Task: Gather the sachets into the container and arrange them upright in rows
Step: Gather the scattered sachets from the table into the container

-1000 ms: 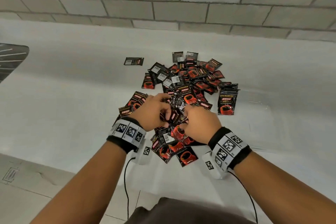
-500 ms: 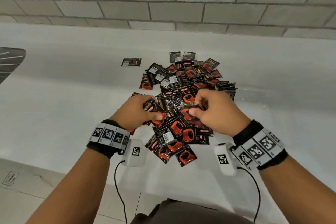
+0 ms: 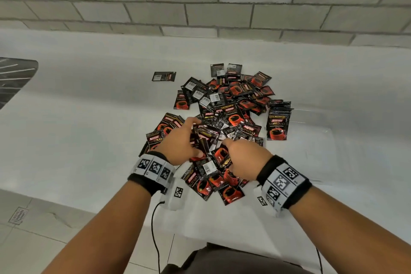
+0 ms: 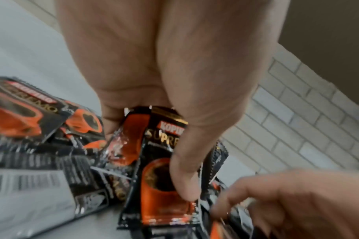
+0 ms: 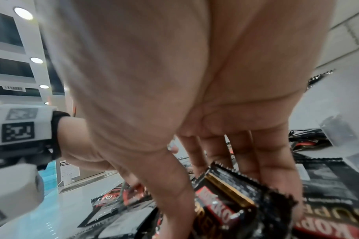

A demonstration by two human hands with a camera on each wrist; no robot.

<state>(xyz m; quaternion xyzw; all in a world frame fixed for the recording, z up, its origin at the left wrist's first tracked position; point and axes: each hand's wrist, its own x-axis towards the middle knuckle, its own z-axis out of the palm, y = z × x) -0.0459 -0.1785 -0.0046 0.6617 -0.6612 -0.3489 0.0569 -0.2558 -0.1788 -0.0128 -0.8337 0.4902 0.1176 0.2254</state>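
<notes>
At the far left edge of the head view a dark ribbed mat [image 3: 13, 80] lies on the white counter [image 3: 77, 131], and a floor drain [image 3: 19, 216] sits in the tiles below. Further right, a single sachet [image 3: 164, 76] lies flat, apart from the main pile of sachets [image 3: 231, 100], which spreads across the middle of the counter in black and red packets, some face up with a coffee cup printed on them, some showing barcodes. The left hand [image 3: 181, 142] rests in the near part of the pile, its fingers curled around a small bunch of sachets [image 4: 160, 169]; in the left wrist view the thumb presses on the front of the top packet, so this hand is grasping sachets. Just to its right, the right hand [image 3: 243, 159] reaches into the same heap, and in the right wrist view its thumb and fingers pinch a black sachet with a gold band [image 5: 231, 200]. Right of the pile, a neat stack of sachets [image 3: 278, 121] stands upright against the near left corner of a clear container [image 3: 320, 138], whose walls are faint against the counter. Behind everything runs a grey brick wall [image 3: 222, 4].
</notes>
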